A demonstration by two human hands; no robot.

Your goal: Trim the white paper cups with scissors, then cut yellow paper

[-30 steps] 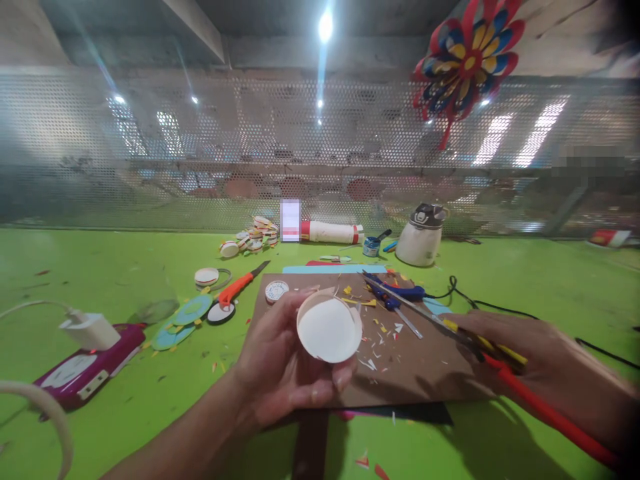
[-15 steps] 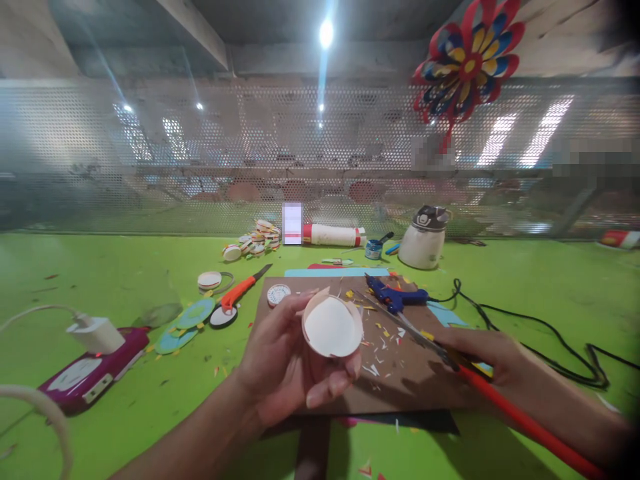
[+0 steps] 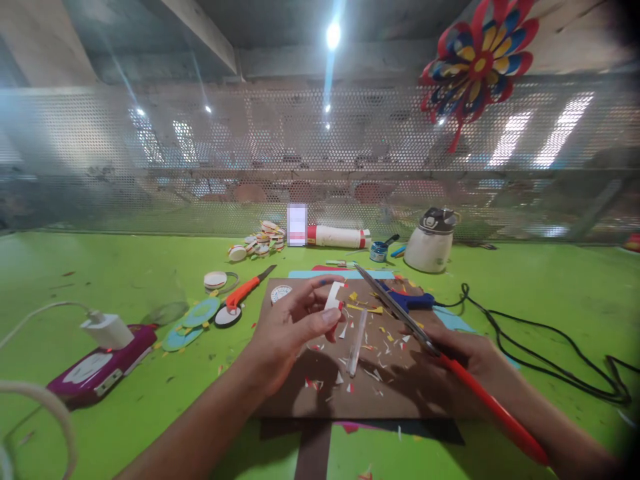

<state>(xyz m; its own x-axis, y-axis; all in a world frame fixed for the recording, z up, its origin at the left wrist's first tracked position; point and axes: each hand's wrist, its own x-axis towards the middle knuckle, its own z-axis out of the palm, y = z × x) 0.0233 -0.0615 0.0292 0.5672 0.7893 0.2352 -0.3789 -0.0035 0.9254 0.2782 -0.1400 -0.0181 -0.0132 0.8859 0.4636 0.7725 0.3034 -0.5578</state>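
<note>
My left hand (image 3: 295, 323) pinches a small white paper piece (image 3: 334, 297) with red bits at its edge between thumb and fingers. My right hand (image 3: 465, 357) grips a pair of scissors (image 3: 417, 330) with red handles; their blades point up and to the left, short of the paper piece. Below both hands lies a brown board (image 3: 315, 393) strewn with paper scraps. A clear glue stick (image 3: 357, 343) rests on it. The blue glue gun (image 3: 413, 300) lies partly behind the scissors.
On the left are a purple power strip (image 3: 100, 367) with a white charger, green paper rings (image 3: 183, 337) and an orange-handled knife (image 3: 245, 293). White paper discs (image 3: 265, 240) are heaped behind. A kettle-shaped container (image 3: 429, 247) stands at back right; a black cord (image 3: 545, 327) curls at right.
The round white paper cup seen in my left hand shows now only as a narrow white piece with red. The scissors have risen to a steeper slant, and the glue stick is uncovered.
</note>
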